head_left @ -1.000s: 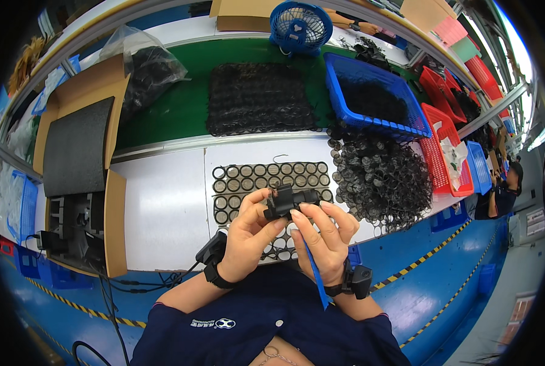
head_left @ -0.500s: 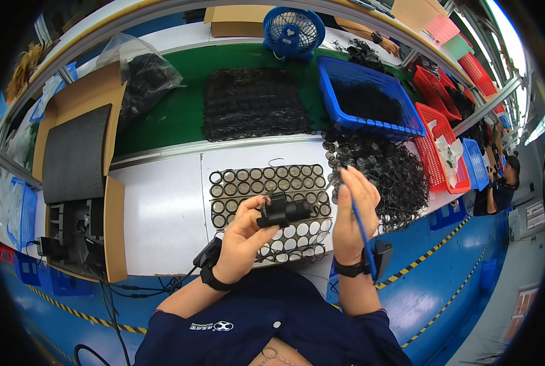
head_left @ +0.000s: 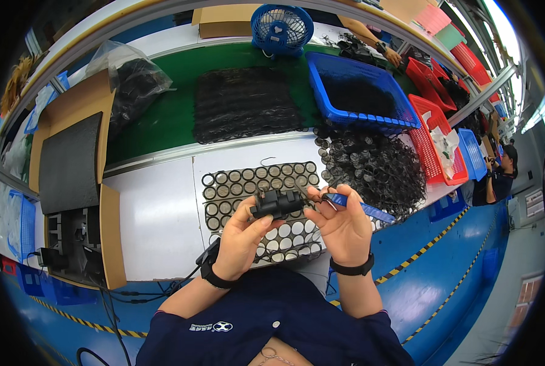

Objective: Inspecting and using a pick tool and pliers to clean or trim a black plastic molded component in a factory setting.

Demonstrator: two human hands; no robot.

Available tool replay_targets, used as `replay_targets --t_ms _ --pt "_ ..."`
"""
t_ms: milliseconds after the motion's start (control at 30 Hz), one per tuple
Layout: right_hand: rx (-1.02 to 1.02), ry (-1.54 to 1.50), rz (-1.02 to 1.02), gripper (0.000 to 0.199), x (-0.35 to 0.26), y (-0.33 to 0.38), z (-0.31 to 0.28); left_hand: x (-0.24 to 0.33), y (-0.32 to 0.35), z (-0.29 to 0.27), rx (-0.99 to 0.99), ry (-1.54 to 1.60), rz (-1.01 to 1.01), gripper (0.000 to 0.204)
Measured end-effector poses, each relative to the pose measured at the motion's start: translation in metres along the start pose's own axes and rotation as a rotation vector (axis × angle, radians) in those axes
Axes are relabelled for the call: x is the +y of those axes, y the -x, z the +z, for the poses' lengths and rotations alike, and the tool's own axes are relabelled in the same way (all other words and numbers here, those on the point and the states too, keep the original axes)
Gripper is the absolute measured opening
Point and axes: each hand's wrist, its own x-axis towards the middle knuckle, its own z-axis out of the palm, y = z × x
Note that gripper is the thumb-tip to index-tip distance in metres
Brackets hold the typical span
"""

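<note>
My left hand (head_left: 237,243) is closed around a black cylindrical part (head_left: 275,205), held level above the table, thumb at its near side. My right hand (head_left: 347,235) has come in close to the part's right end, its fingers bent around a slim tool with a blue handle (head_left: 376,212). The handle slants out to the right from between the fingers; its working end is partly hidden, so its exact kind is unclear. Under both hands lies a flat panel (head_left: 223,199) carrying rows of black rings, with white discs in the nearer rows.
To the right spreads a heap of loose black rings (head_left: 382,174). Behind it stand a blue basket (head_left: 324,100) and red baskets (head_left: 422,137). A black mesh-like stack (head_left: 245,104) lies on the green surface, near a blue fan (head_left: 281,30). An open carton (head_left: 114,235) stands left.
My right hand has dropped toward the black part, and the blue handle has swung from pointing down at the wrist to slanting rightward. My left hand keeps its hold.
</note>
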Motion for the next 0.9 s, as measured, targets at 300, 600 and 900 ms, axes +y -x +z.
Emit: replay_targets --t_ms 300,600,900 --pt "0.306 1.402 -0.778 0.022 -0.006 -0.026 -0.019 -0.006 0.002 -0.001 -0.076 0.053 0.079 0.033" --pt "0.319 2.0 -0.796 0.018 -0.025 -0.058 -0.099 -0.005 -0.006 -0.02 -0.328 0.713 -0.187 0.03" --pt "0.424 1.853 -0.454 0.023 -0.057 -0.033 -0.073 -0.016 -0.014 -0.02 -0.216 0.945 -0.323 0.03"
